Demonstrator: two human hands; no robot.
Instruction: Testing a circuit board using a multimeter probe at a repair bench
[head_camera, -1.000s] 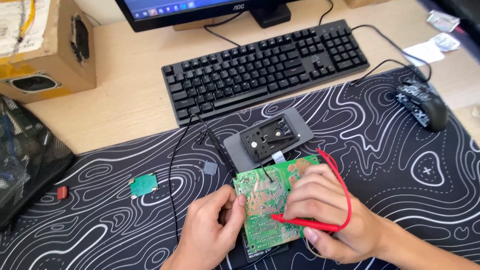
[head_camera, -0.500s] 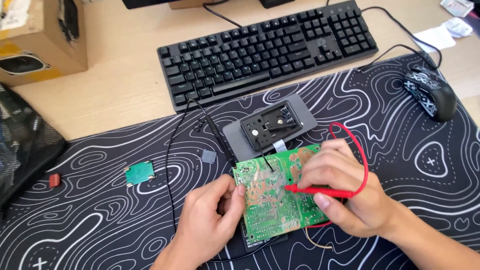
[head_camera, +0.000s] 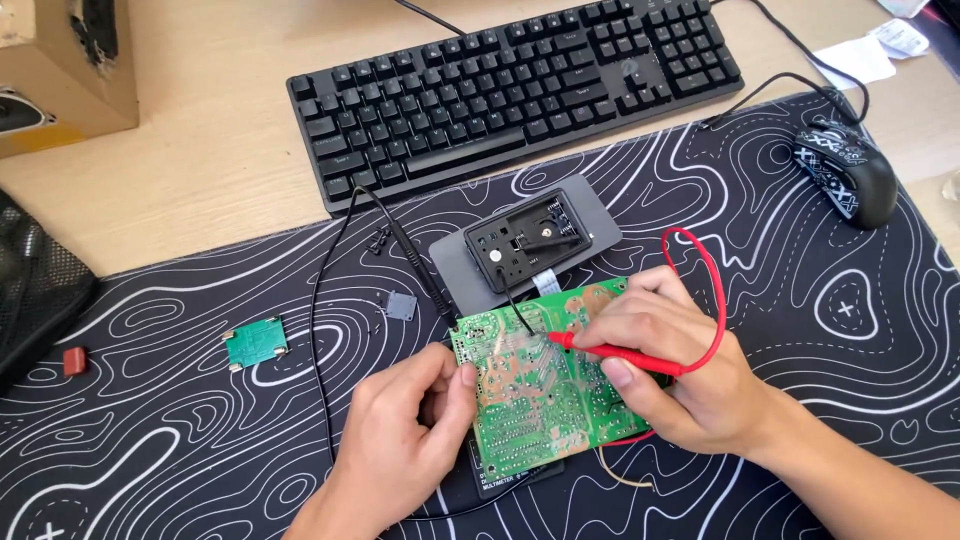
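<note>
At the far left edge of the frame a black mesh bag (head_camera: 40, 300) lies on the black desk mat (head_camera: 180, 440) with its white contour lines, and a small red part (head_camera: 75, 361) sits just below the bag. In the upper left corner a cardboard box (head_camera: 70, 70) stands on the wooden desk (head_camera: 200, 170). Further right on the mat lies a small green board (head_camera: 255, 344), well apart from the hands.

Low in the middle, the left hand (head_camera: 410, 440) steadies the large green circuit board (head_camera: 545, 385), thumb pressed to its left edge and fingers curled under. The board is tilted up over a dark multimeter (head_camera: 510, 480), whose lower edge shows beneath it. Just above it a grey plate carrying a black module (head_camera: 525, 240) rests on the mat, and a black probe (head_camera: 415, 262) lies beside that plate. A black keyboard (head_camera: 520, 90) runs across the top centre.

Right of the middle, the right hand (head_camera: 670, 370) pinches a red probe (head_camera: 610, 350) like a pen, its tip touching the board's solder side; the red lead (head_camera: 712, 290) loops over the hand. In the upper right a black patterned mouse (head_camera: 845, 175) sits on the mat.
</note>
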